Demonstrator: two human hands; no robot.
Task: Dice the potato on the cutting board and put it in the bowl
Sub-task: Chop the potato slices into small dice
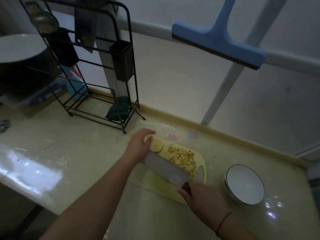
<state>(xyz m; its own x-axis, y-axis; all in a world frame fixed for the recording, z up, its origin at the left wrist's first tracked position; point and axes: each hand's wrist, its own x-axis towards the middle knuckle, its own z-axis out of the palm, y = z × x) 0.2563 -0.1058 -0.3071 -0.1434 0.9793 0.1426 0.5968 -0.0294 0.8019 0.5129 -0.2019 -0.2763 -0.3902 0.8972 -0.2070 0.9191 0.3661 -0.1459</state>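
A pale yellow cutting board [201, 170] lies on the counter. My left hand [138, 144] grips a potato piece [147, 138] at the board's far left end, with a round cut slice [156, 146] lying beside it. A heap of diced potato [184, 157] covers the middle of the board. My right hand [201, 196] is closed around the dark handle of a broad cleaver [166, 167], whose blade rests on the board between the slice and the dice. A white bowl [244, 184] with a dark rim sits empty to the right of the board.
A black wire rack [97, 70] with a knife holder and a green cloth stands at the back left. A blue squeegee [218, 40] hangs against the wall above. A dark pot [22, 58] sits far left. The counter edge runs along the lower left.
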